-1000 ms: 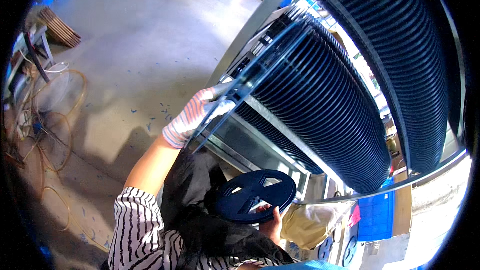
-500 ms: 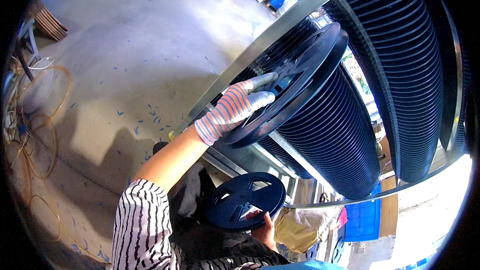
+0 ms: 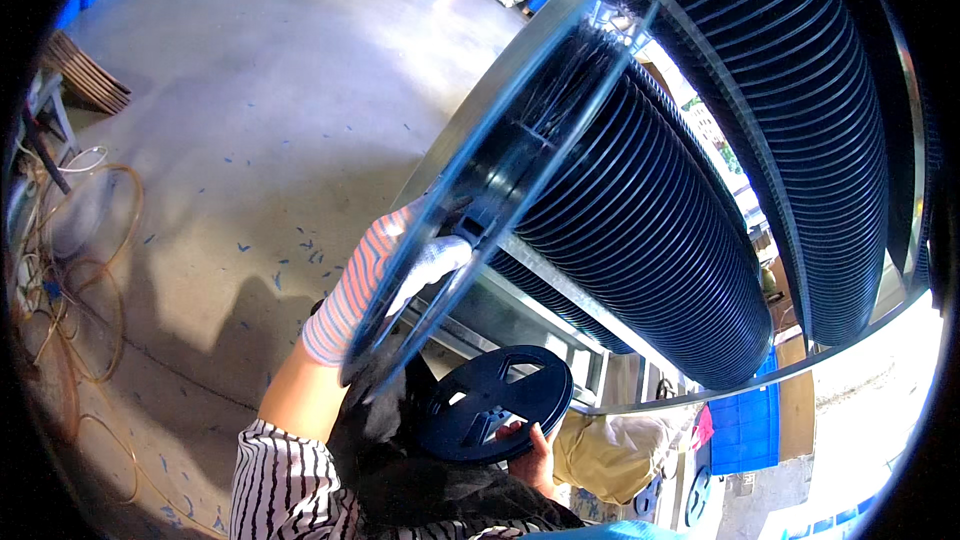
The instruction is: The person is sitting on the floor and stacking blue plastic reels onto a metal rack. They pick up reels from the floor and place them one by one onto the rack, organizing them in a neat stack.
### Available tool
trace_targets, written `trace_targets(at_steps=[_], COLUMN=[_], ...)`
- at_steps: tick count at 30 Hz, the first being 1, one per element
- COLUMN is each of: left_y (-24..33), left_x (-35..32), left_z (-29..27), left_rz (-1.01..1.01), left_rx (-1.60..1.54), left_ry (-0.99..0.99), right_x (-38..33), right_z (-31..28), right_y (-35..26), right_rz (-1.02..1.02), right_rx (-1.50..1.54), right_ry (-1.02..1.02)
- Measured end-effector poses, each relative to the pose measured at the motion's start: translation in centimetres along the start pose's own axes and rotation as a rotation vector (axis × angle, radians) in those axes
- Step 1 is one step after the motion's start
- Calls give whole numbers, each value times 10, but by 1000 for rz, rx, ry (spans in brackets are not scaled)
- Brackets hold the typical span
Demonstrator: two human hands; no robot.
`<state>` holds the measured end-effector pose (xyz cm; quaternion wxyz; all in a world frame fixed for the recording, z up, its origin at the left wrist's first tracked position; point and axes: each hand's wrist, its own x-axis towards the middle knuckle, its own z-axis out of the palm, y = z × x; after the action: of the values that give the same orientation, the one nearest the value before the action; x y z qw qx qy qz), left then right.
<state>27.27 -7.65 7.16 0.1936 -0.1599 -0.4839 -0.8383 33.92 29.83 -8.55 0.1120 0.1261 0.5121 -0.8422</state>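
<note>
reels (image 3: 650, 230): dark blue plastic, kinda glossy – ribbed edges
glove (image 3: 375, 275): knit cloth, striped, matt
rack rail (image 3: 520, 70): bare metal, smooth
floor (image 3: 250, 120): concrete – dull, scuffed

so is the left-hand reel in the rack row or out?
Out. The left hand holds the reel edge-on, tilted, in front of the row.

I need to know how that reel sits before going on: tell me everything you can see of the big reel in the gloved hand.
The big reel is a dark blue, plastic-looking disc with thin twin flanges, seen nearly edge-on and tilted, top right to bottom left. Spokes and cut-outs show through it. The gloved left hand grips it near the hub, fingers between the flanges. It is held up against the end of the row of reels on the rack, above the small reel.
</note>
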Motion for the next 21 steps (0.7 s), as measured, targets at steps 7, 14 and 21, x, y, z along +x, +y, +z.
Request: trace_targets(at_steps=[7, 14, 21], left_y=[-2, -6, -2], left_x=[-4, -10, 20], left_z=[-7, -23, 4], left_rz=[-57, -156, -4], left_rx=[78, -305, -49], left_ry=[74, 45, -24], right_x=[-8, -4, -5], right_z=[14, 4, 5], right_y=[-4, 0, -3], right_rz=[-2, -23, 4], right_rx=[4, 13, 10], right_ry=[-37, -12, -8])
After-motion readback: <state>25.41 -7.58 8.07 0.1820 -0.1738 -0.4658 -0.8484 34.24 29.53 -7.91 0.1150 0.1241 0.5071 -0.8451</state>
